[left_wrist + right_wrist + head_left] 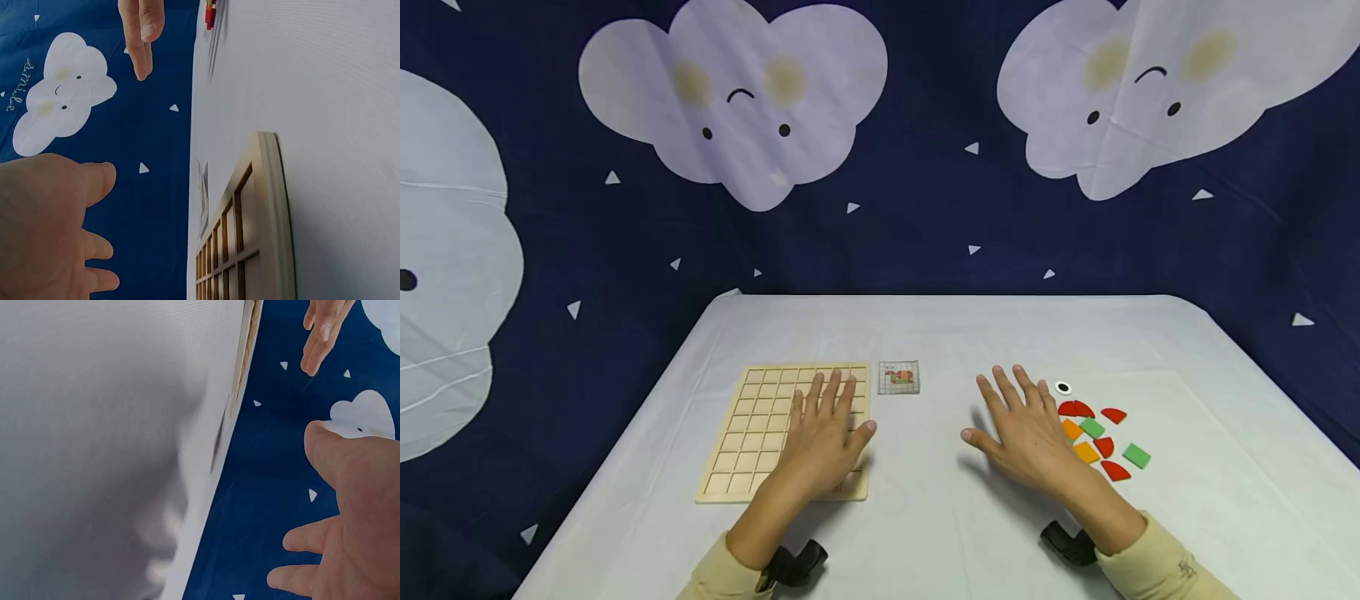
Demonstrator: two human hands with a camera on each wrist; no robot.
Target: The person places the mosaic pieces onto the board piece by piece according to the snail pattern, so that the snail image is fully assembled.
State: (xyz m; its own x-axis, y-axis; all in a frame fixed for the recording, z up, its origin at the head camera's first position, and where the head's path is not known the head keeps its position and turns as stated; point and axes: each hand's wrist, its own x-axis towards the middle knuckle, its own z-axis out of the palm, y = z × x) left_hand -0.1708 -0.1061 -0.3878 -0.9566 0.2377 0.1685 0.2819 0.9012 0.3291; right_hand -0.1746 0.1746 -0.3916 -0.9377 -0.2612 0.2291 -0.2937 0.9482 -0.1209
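Note:
My left hand [822, 435] is held over the right part of a wooden grid board [752, 433], fingers spread and nothing in them. In the left wrist view the board [269, 206] shows its raised edge and square recesses below that hand. My right hand [1028, 435] hovers above the table left of a loose group of coloured pieces, its fingers spread and holding nothing. The group has red quarter-round pieces [1115, 471], orange squares [1086, 452], green squares [1137, 455] and a white disc with a black centre [1063, 387]. The right forearm and hand hide part of the group.
A small pattern card [898, 377] with a coloured picture on a grid lies beside the board's top right corner. White cloth covers the table [940, 333]. Behind it hangs a dark blue curtain [910, 233] with clouds. Black wrist cameras [797, 563] sit under both wrists.

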